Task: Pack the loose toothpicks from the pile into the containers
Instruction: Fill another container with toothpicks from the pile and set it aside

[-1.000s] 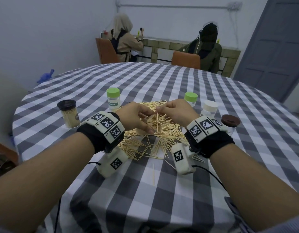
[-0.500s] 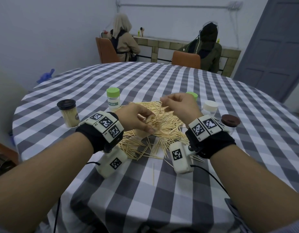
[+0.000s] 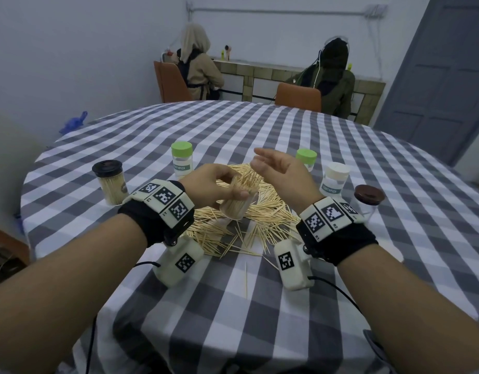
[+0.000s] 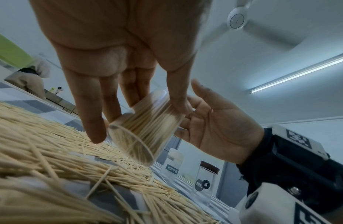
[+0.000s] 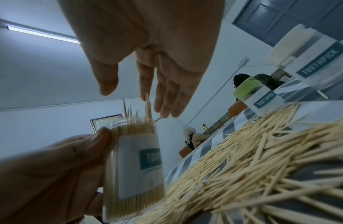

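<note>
The left hand grips the open toothpick container by its wall, tilted above the toothpick pile at table centre, which keeps the mouth accessible for loading. The right hand hovers at the container's 1 o'clock, fingers relaxed and empty. Several toothpicks project above the rim, probably needing to be pressed down.

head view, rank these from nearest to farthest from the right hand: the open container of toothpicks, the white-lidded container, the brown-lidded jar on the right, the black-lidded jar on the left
1. Open container, just left of the right hand, gripped by the left hand.
2. White-lidded container, to its right.
3. Brown-lidded jar, farther right.
4. Black-lidded jar, far left, beyond the left hand.
</note>
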